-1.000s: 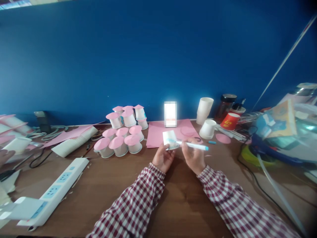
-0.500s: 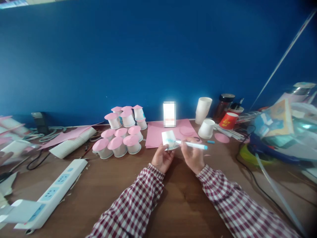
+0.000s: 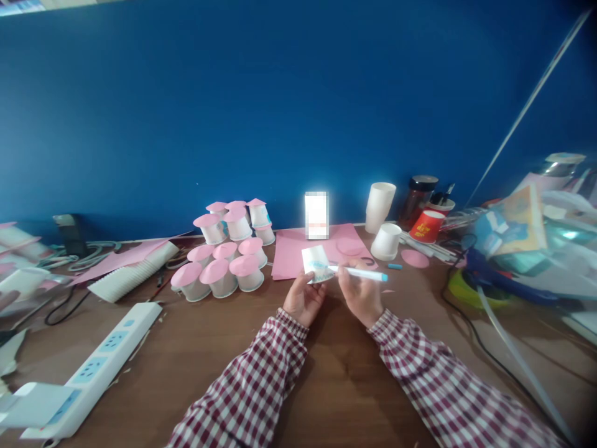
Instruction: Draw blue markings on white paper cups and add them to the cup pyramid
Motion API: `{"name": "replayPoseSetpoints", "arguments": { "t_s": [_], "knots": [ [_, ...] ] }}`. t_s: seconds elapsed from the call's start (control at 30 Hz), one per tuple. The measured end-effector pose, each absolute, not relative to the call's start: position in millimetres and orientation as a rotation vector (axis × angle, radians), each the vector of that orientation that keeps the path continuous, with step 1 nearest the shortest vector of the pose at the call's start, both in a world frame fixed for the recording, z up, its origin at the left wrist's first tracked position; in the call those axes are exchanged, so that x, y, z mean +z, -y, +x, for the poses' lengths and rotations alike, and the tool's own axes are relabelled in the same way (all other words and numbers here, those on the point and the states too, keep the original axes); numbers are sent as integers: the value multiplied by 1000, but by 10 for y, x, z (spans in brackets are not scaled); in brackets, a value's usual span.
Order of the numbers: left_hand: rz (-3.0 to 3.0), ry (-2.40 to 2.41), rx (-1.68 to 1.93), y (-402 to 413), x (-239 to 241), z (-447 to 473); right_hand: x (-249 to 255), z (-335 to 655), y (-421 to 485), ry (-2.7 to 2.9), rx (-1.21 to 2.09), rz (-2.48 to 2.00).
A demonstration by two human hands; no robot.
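Observation:
My left hand (image 3: 305,298) holds a white paper cup (image 3: 316,260) upside down, its rim low and slightly tilted. Light-blue drawing marks its side. In my right hand (image 3: 361,295) is a white marker (image 3: 364,274) with a light-blue end, its tip at the cup's side. The small blue marker cap (image 3: 394,266) lies on the table to the right. Behind the cup are pink paper sheets (image 3: 286,252). To the left stand several upturned paper cups with pink cone tops (image 3: 217,271), some stacked at the back.
White paper cups (image 3: 386,241) stand at right beside a red cup (image 3: 426,227), a dark jar (image 3: 420,202) and a pink disc (image 3: 415,258). A power strip (image 3: 100,367) lies front left. Cables and bags crowd the right. Another person's fingers (image 3: 7,300) show at far left.
The view has shifted slightly. The cup has turned a little in my left hand, and more blue marks show along its lower edge. Both hands keep their hold.

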State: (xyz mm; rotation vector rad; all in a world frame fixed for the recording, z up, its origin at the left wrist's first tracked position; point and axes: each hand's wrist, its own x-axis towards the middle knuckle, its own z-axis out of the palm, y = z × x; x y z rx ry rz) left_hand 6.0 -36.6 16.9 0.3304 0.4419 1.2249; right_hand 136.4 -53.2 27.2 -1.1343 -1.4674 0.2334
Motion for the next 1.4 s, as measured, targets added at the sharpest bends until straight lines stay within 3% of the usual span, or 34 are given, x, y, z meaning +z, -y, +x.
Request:
{"name": "replayPoseSetpoints", "arguments": {
  "t_s": [1.4],
  "knots": [
    [324, -409, 1223, 382, 178, 70, 201, 1373, 520, 1430, 254, -1101]
  ]
}}
